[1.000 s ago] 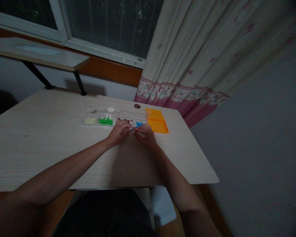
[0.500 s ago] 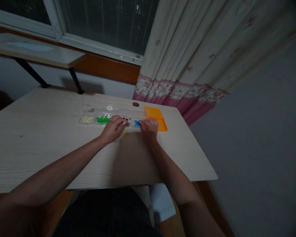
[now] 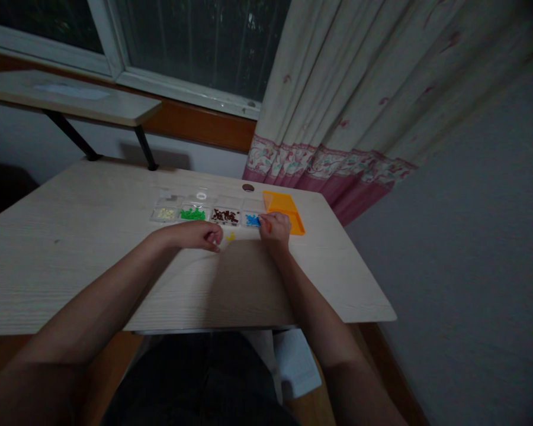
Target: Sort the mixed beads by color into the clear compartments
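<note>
My left hand (image 3: pixel 203 235) rests low over the table, just left of a few small yellow pieces (image 3: pixel 230 236). Its fingers are curled together, and whatever may be in them is hidden. My right hand (image 3: pixel 275 228) is at the right side of a clear box of small blue pieces (image 3: pixel 251 220), fingertips pinched by its edge; I cannot make out anything between them. Left of the blue ones, clear lidded boxes hold dark brown pieces (image 3: pixel 225 216), green pieces (image 3: pixel 192 213) and pale yellow pieces (image 3: pixel 164 213). An orange open case (image 3: pixel 295 222) lies partly behind my right hand.
The boxes stand in a row with raised clear lids on a pale wooden table (image 3: pixel 182 296). Behind them is a round cable hole (image 3: pixel 247 187). A raised shelf (image 3: pixel 115 106) stands at the back left, and a flowered curtain (image 3: pixel 320 118) hangs behind the right corner.
My left hand has drawn back from the brown pieces toward the near side, uncovering that box. My right hand stays by the blue pieces. The whole view has shifted slightly.
</note>
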Demonstrator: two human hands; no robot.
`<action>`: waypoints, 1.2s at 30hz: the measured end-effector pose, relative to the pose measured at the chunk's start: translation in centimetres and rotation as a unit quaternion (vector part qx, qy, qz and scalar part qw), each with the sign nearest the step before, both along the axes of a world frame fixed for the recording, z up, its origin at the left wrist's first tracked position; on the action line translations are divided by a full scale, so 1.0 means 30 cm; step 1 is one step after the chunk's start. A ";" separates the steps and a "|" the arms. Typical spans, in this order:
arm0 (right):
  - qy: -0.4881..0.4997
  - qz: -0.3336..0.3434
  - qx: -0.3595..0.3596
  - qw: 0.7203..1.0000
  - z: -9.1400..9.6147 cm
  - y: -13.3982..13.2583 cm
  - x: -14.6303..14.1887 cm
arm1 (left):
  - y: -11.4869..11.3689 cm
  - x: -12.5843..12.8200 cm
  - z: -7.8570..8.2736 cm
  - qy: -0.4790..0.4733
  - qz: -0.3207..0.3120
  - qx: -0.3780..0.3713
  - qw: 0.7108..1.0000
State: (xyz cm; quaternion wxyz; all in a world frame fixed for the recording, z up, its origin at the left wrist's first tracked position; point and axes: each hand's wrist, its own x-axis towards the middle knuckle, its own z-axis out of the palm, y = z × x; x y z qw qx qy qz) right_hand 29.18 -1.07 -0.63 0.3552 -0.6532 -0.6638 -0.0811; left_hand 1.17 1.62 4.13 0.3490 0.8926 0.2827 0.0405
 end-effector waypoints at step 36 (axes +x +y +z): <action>0.082 0.309 -0.117 0.940 0.014 -0.059 -0.085 | 0.016 0.042 -0.098 -0.082 0.091 0.150 0.981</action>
